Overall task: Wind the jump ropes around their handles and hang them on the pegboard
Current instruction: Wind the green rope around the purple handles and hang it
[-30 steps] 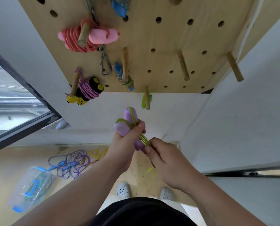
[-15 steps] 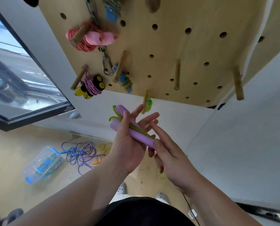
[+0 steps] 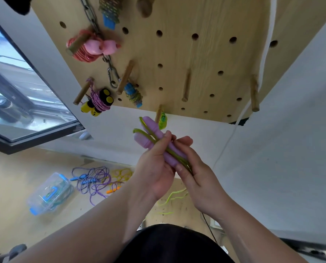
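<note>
Two purple jump-rope handles [image 3: 152, 134] lie side by side in front of me, with a green rope [image 3: 172, 153] running lengthwise between them. My left hand [image 3: 155, 168] grips the handles, thumb over them. My right hand [image 3: 194, 168] holds the lower ends and the green rope against its fingers. Loose green rope [image 3: 172, 197] hangs down to the floor. Above is the wooden pegboard [image 3: 196, 54], where wound ropes hang on pegs: a pink one [image 3: 92, 47], a yellow-and-black one with purple cord [image 3: 98, 101] and a blue-handled one [image 3: 133, 93].
Bare wooden pegs [image 3: 186, 85] [image 3: 254, 93] stick out of the board's right part. On the floor lie tangled purple and blue ropes [image 3: 93, 179], a yellow rope [image 3: 122, 174] and a clear plastic box [image 3: 49, 192]. A window [image 3: 15, 92] is on the left.
My left hand's fingers, spread half a second ago, have closed round the purple handles. My right hand has shifted from pinching the rope to cupping the lower handle ends. The view tilted upward.
</note>
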A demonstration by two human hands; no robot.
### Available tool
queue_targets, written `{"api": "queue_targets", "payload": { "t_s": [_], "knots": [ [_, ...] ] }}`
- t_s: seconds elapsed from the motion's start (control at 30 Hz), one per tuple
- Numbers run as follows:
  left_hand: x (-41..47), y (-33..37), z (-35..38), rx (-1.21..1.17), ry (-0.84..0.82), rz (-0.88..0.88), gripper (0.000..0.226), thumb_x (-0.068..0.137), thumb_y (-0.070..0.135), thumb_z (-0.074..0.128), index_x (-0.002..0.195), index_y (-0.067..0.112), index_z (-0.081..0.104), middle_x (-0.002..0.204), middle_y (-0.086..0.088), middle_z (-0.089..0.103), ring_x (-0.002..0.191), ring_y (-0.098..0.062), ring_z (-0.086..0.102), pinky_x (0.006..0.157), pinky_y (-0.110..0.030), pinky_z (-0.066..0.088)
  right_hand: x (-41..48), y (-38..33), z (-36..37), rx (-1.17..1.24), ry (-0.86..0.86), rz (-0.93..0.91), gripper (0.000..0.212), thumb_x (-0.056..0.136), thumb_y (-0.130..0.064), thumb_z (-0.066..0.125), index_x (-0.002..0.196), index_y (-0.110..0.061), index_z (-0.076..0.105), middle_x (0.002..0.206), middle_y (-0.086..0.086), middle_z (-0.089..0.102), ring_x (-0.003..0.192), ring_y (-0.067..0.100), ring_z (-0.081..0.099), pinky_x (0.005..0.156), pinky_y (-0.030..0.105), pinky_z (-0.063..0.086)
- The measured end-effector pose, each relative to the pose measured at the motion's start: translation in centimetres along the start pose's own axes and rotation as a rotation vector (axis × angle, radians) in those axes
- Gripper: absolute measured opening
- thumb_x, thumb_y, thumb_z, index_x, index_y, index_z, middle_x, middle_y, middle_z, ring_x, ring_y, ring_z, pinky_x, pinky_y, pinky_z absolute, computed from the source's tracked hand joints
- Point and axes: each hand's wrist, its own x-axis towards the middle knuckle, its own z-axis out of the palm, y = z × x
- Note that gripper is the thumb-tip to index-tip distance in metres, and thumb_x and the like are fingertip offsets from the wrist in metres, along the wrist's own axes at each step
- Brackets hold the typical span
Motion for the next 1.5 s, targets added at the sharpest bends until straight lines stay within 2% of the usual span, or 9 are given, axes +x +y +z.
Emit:
{"api": "queue_targets", "payload": {
  "t_s": [0.2, 0.63, 0.73, 0.83, 0.93, 1.07, 1.17, 1.27, 1.5],
  "knots": [
    [-0.2, 0.8, 0.2, 0.107, 0.013, 0.083, 0.023, 0.094, 0.034, 0.056, 0.097, 0.011, 0.059, 0.116, -0.016, 0.074, 0.113, -0.026, 0.070, 0.089, -0.046, 0.054, 0.1, -0.6, -0.4, -0.098, 0.040, 0.080, 0.042, 0.099, -0.052, 0.041, 0.137, -0.048, 0.024, 0.082, -0.008, 0.064, 0.070, 0.007, 0.060, 0.065, 0.033, 0.049],
    [-1.1, -0.2, -1.1, 0.282, 0.062, 0.037, 0.043, 0.084, 0.044, 0.059, 0.113, 0.014, 0.070, 0.111, -0.010, 0.073, 0.101, -0.019, 0.073, 0.102, -0.041, 0.049, 2.2, -2.0, -0.2, -0.241, -0.091, 0.192, 0.057, 0.081, -0.030, 0.067, 0.130, -0.045, 0.043, 0.105, -0.017, 0.068, 0.090, 0.004, 0.065, 0.077, 0.026, 0.054],
    [-0.8, 0.6, -1.7, 0.421, 0.100, -0.023, 0.034, 0.092, 0.048, 0.066, 0.119, 0.029, 0.071, 0.104, -0.007, 0.075, 0.105, -0.016, 0.071, 0.103, -0.044, 0.047, 3.0, -1.9, 0.5, -0.329, -0.076, 0.227, 0.036, 0.079, -0.029, 0.066, 0.112, -0.032, 0.053, 0.093, -0.008, 0.068, 0.083, 0.016, 0.064, 0.071, 0.037, 0.054],
    [-0.3, 1.4, -3.0, 0.525, 0.316, -0.060, 0.080, 0.076, 0.047, 0.084, 0.144, 0.028, 0.046, 0.121, -0.002, 0.068, 0.116, -0.023, 0.062, 0.108, -0.054, 0.041, 3.5, -1.5, 0.1, -0.489, -0.105, 0.256, 0.022, 0.080, -0.025, 0.064, 0.086, -0.030, 0.043, 0.076, -0.006, 0.055, 0.069, 0.019, 0.054, 0.057, 0.033, 0.040],
    [-0.7, 3.0, -4.1, 0.702, 0.433, 0.243, 0.115, 0.068, 0.042, 0.091, 0.157, 0.039, 0.019, 0.137, 0.004, 0.049, 0.119, -0.014, 0.054, 0.102, -0.042, 0.041, 3.7, -1.0, -0.4, -0.595, -0.173, 0.305, 0.022, 0.081, -0.023, 0.064, 0.086, -0.029, 0.043, 0.076, -0.006, 0.052, 0.069, 0.018, 0.052, 0.054, 0.031, 0.035],
    [0.3, 5.3, -6.8, 2.026, -0.097, 0.924, 0.093, 0.058, 0.076, 0.072, 0.138, 0.031, 0.055, 0.133, 0.006, 0.055, 0.128, -0.019, 0.044, 0.107, -0.042, 0.035, 4.1, -0.9, -0.4, -0.590, -0.278, 0.273, 0.027, 0.079, -0.021, 0.067, 0.077, -0.030, 0.042, 0.074, -0.004, 0.052, 0.067, 0.017, 0.051, 0.055, 0.030, 0.034],
    [1.0, 5.6, -5.9, 2.552, -0.341, 0.720, 0.052, 0.075, 0.063, 0.059, 0.111, 0.025, 0.061, 0.107, 0.003, 0.064, 0.108, -0.024, 0.058, 0.090, -0.040, 0.037, 4.2, -1.2, 0.0, -0.536, -0.323, 0.249, 0.027, 0.077, -0.019, 0.069, 0.080, -0.032, 0.045, 0.078, -0.005, 0.054, 0.070, 0.018, 0.053, 0.059, 0.032, 0.040],
    [1.0, 5.2, -4.7, 2.524, -0.351, 0.617, 0.023, 0.088, 0.035, 0.052, 0.106, 0.021, 0.049, 0.100, -0.001, 0.063, 0.095, -0.028, 0.060, 0.069, -0.035, 0.035, 3.9, -0.9, -0.4, -0.394, -0.234, 0.264, 0.031, 0.072, -0.018, 0.073, 0.093, -0.032, 0.056, 0.086, -0.006, 0.062, 0.076, 0.017, 0.059, 0.064, 0.034, 0.049],
    [1.4, 4.0, -3.7, 2.373, -0.259, 0.393, 0.016, 0.087, 0.026, 0.053, 0.097, 0.022, 0.042, 0.083, 0.004, 0.051, 0.078, -0.027, 0.054, 0.064, -0.033, 0.038, 3.2, -0.4, -2.5, -0.331, -0.162, 0.264, 0.050, 0.073, -0.036, 0.083, 0.113, -0.040, 0.054, 0.090, -0.011, 0.063, 0.078, 0.009, 0.061, 0.069, 0.030, 0.052]
  ]
}}
